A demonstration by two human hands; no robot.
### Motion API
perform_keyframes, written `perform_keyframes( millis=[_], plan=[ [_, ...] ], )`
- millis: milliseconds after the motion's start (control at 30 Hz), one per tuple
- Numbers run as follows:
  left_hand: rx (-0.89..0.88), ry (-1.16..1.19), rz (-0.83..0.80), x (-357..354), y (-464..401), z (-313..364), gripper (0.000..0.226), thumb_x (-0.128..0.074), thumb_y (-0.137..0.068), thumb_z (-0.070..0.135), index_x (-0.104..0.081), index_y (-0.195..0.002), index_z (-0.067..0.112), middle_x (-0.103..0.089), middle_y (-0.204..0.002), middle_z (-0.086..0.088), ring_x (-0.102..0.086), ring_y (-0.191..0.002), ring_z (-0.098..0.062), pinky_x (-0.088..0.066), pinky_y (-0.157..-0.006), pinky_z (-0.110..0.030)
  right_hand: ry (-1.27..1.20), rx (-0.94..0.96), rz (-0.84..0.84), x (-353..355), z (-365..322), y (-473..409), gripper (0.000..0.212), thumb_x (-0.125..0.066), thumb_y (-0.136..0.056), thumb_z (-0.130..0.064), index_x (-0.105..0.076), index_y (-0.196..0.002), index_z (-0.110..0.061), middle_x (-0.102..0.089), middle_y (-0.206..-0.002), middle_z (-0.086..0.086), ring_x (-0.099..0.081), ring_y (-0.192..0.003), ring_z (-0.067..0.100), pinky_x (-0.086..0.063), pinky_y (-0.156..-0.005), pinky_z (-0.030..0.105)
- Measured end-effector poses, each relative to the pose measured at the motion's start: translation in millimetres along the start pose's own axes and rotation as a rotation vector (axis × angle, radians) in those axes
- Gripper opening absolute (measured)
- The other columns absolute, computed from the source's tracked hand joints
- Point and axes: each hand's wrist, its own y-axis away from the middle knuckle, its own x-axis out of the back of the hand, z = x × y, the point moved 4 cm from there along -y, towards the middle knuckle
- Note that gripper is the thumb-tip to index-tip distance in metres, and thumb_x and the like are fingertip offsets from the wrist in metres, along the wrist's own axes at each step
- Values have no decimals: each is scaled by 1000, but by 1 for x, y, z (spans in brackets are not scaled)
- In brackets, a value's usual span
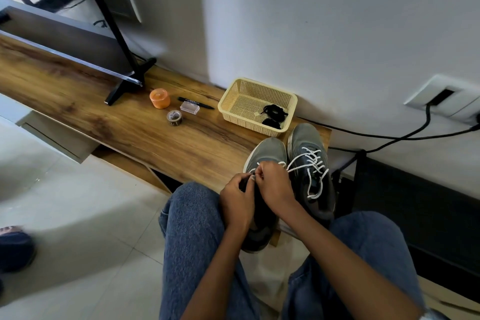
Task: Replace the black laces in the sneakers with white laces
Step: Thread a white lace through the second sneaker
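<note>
Both hands work at the lacing zone of the left sneaker (262, 189), which sits on the near right end of the tabletop (130, 125). The left hand (237, 200) has its fingers curled over the near left side of the eyelet area, pinching what appears to be the white lace (270, 163); the right hand (272, 184) is closed on the same lace just beside it, fingertips nearly meeting those of the left hand. The exact pinch points are hidden behind the knuckles. The lace is judged light, soft and limp: it will not hold a shape, so it should be taken close to its stiff tip for threading and kept under mild tension to prevent slack loops. The sneaker upper is judged flexible, the sole firmer; steady the shoe by its side wall if it shifts. The right sneaker (310, 169), touching or just beside the left one, already carries a white lace (313, 163) criss-crossed through its eyelets, with loose ends trailing toward the near side and toward the hands. The removed black laces (272, 114) lie bundled in the near right corner of the cream basket (233, 96), just beyond the sneaker toes, well clear of both hands.
</note>
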Motion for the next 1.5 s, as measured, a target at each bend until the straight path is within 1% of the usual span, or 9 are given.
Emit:
perform_keyframes(
  millis=[200,400,500,633,800,933,1133,1300,1500],
  plan=[
    [51,58,0,-1,-1,-7,30,-50,-98,19,-67,-76,10,-63,-66,4,-55,-63,-9,-43,-61,-32,-209,-40,70,0,10,3,10,-59,-86,-2,-65,-79,-7,-68,-84,6,-61,-80,20,-40,-68,28],
    [146,227,-107,-4,-12,-12,17,-54,-96,6,-71,-97,8,-70,-90,-2,-63,-81,-6,-50,-71,-15,-329,-82,69,3,14,2,8,-67,-82,-5,-68,-77,-11,-70,-82,-1,-61,-77,12,-41,-69,20],
    [160,222,-152,-9,-17,-16,18,-59,-92,5,-72,-91,18,-72,-89,1,-66,-85,-12,-54,-79,-24,-277,-71,56,5,17,1,11,-69,-81,-9,-65,-76,-18,-71,-83,-2,-63,-81,16,-49,-74,32],
    [181,217,-200,-12,-20,-17,24,-61,-91,7,-69,-81,28,-70,-82,9,-65,-80,-9,-53,-81,-30,-203,-51,68,9,19,4,19,-66,-83,-11,-52,-76,-21,-66,-79,-1,-60,-78,22,-47,-66,36],
    [266,274,-171,-15,-20,-17,19,-62,-91,9,-66,-78,22,-66,-75,4,-60,-75,-13,-49,-77,-34,-189,-12,77,6,18,7,17,-61,-85,-8,-48,-83,-18,-64,-80,1,-59,-78,24,-47,-67,38],
    [163,47,-187,-16,-18,-13,11,-55,-96,17,-61,-88,20,-65,-85,5,-62,-83,-15,-49,-79,-33,-264,19,113,2,20,11,16,-60,-84,-3,-55,-92,-15,-67,-84,-1,-64,-81,20,-52,-71,40],
    [221,183,-16,-7,-16,-9,11,-37,-101,8,-47,-101,10,-65,-88,-3,-64,-69,-7,-50,-66,-25,-197,95,324,6,27,35,26,-65,-75,4,-60,-96,-11,-60,-97,1,-52,-93,21,-46,-79,32],
    [178,412,144,8,-16,4,12,-32,-102,5,-42,-105,10,-67,-99,-12,-69,-83,-19,-58,-74,-29,-169,37,258,2,41,41,32,-65,-76,2,-59,-106,-8,-53,-109,6,-50,-102,24,-40,-86,30],
    [143,530,221,28,-14,28,13,-33,-104,10,-42,-98,18,-70,-95,-1,-68,-85,-7,-55,-70,-18,-125,6,249,0,42,41,31,-56,-85,-3,-62,-116,-5,-58,-107,14,-53,-97,32,-44,-84,42]
  ],
)
